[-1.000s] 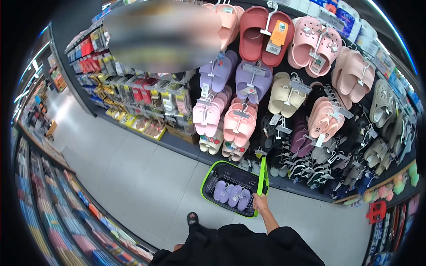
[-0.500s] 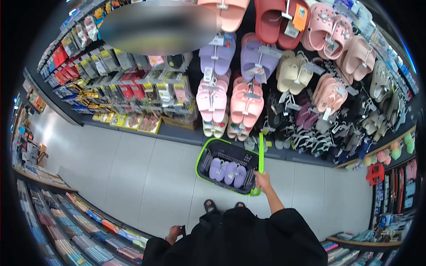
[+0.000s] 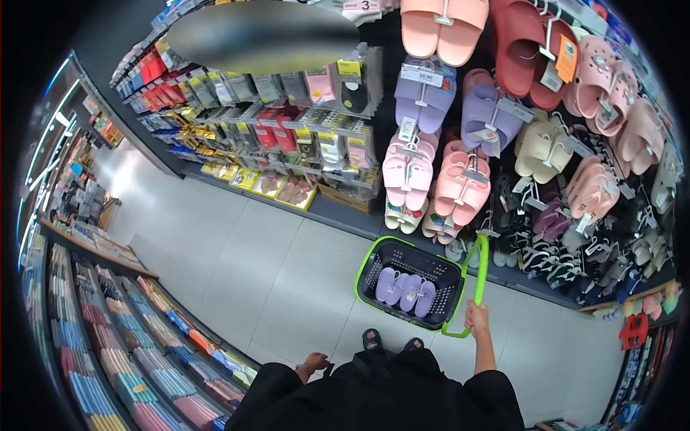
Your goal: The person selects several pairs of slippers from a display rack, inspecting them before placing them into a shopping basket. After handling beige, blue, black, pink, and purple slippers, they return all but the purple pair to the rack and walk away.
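Note:
My right hand [image 3: 476, 318] is wrapped round the green handle [image 3: 482, 269] of a dark basket with a green rim [image 3: 368, 267]. Inside the basket lies a pair of purple slippers [image 3: 406, 291]. Low on the left side of my body is my left hand [image 3: 314, 363], its fingers bent near a small dark item [image 3: 328, 370]; whether they grip it is too small to tell. Above the basket, pink slippers [image 3: 463, 183] and purple slippers [image 3: 496, 115] hang on the rack.
Packaged socks [image 3: 266, 136] hang left of the slippers. Shelves of stacked notebooks or packs [image 3: 136, 345] run along the lower left. Grey floor tiles [image 3: 251, 251] lie between them. A red item [image 3: 634, 332] hangs at the right edge. My black shoes [image 3: 371, 340] are below the basket.
The view has turned, so the racks and basket sit further right and lower in it. My right hand still holds the handle, and the slippers remain in the basket.

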`<move>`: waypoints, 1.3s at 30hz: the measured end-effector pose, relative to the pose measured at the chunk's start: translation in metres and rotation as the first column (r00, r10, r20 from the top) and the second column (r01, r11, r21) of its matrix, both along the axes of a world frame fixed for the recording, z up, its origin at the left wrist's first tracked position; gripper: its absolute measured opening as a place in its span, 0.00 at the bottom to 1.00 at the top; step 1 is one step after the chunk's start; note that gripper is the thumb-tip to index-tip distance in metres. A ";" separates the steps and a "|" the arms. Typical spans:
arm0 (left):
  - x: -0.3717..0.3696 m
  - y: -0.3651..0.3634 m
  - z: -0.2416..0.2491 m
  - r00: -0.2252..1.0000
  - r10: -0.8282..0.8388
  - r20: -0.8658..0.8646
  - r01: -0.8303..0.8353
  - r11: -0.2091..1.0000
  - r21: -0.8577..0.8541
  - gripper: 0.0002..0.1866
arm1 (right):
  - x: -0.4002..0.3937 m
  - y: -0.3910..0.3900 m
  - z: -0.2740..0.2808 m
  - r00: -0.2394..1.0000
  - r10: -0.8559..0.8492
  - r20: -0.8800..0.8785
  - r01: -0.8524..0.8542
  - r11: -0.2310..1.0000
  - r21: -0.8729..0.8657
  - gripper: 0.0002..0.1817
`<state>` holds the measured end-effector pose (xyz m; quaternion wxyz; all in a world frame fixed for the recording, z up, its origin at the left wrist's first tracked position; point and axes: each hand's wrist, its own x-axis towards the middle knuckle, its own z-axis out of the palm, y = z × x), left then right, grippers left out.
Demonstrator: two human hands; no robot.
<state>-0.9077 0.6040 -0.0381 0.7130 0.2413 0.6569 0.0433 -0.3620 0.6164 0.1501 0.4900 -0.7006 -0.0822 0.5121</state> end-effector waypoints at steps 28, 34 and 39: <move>0.376 0.203 -0.405 0.485 -0.639 -0.597 0.828 0.116 0.549 0.20 | 0.340 -0.383 -0.434 0.488 -0.050 0.872 0.669 0.663 -0.336 0.28; 0.374 0.201 -0.536 0.541 -0.735 -0.408 0.840 0.489 0.235 0.38 | 0.320 -0.372 -0.434 0.157 0.256 0.954 0.651 0.700 -0.295 0.26; 0.397 0.194 -0.561 0.865 -0.498 -0.057 0.482 0.793 0.373 0.40 | 0.197 -0.180 -0.310 0.252 -0.390 0.886 0.415 0.870 0.265 0.18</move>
